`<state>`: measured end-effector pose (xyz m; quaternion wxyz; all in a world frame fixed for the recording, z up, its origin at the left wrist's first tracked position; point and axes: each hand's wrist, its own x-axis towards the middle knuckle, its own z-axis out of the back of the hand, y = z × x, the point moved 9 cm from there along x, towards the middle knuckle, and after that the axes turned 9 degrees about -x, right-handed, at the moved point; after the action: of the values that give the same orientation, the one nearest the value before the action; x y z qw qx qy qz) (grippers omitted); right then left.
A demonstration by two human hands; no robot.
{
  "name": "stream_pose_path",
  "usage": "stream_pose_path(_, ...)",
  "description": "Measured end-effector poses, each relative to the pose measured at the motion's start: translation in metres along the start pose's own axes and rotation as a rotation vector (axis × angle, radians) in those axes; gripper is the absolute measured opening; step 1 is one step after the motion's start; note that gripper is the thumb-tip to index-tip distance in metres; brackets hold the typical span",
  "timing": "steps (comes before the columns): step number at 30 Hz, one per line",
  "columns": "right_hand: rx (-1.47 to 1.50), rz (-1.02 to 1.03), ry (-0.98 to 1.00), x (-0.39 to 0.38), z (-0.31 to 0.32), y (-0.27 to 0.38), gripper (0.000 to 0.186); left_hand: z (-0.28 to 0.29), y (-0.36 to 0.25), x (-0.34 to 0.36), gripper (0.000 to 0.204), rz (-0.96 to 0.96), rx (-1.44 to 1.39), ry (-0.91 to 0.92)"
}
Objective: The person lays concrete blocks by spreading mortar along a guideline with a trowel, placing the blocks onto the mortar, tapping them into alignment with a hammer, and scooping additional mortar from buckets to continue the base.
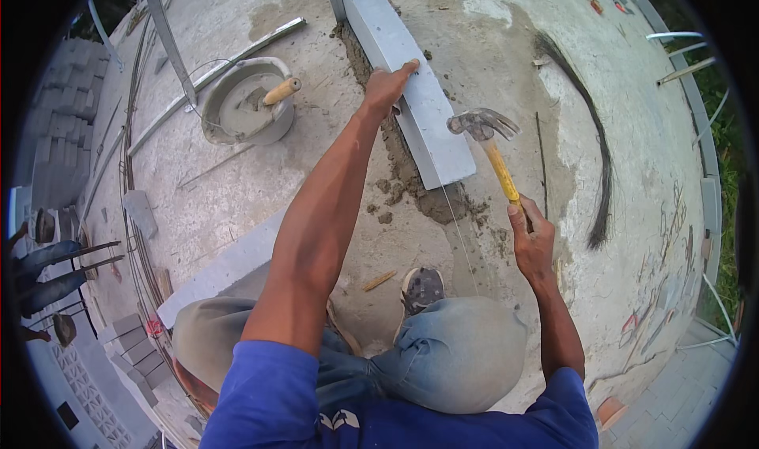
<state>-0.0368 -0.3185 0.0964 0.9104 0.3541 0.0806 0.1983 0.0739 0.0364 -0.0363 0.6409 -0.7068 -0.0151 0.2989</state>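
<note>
A long light-grey concrete block [431, 129] lies on a bed of wet mortar [393, 145], running away from me. My left hand [387, 89] grips the block's left edge, thumb on top; the other fingers are partly hidden along its side. In my right hand [532, 239] is a claw hammer [496, 160], held by the lower end of its yellow handle. The hammer's head is raised just right of the block's near end and appears apart from it. A thin string line [461, 232] runs from that near end toward me.
Left of the block stands a bucket of mortar [251, 105] with a wooden-handled trowel [281, 92]. Another pale block [225, 263] lies by my left knee. A metal bar [217, 76], a black fibre bundle [599, 145] and stacked blocks [59, 149] lie around. Another person [47, 267] shows at far left.
</note>
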Motion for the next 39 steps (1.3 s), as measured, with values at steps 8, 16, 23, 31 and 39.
stream_pose_path(8, 0.041, -0.092, -0.094, -0.028, 0.020, -0.005, 0.036, 0.040, -0.019, -0.039, 0.093, -0.109, 0.055, -0.159)
stream_pose_path(16, 0.107, -0.181, -0.056, -0.012, 0.009, -0.009, 0.037, 0.000, -0.016, -0.042, 0.104, -0.150, 0.079, -0.086)
stream_pose_path(23, 0.117, 0.031, -0.115, 0.101, -0.006, 0.040, 0.036, 0.013, 0.005, -0.006, 0.088, -0.066, -0.131, -0.152)
stream_pose_path(31, 0.087, 0.193, -0.140, 0.220, -0.063, 0.072, 0.036, 0.002, -0.006, -0.024, 0.062, -0.003, -0.227, -0.062)
stream_pose_path(39, 0.111, 0.235, -0.149, 0.226, -0.083, 0.085, 0.032, 0.013, -0.014, -0.026, 0.082, -0.058, -0.190, -0.086)
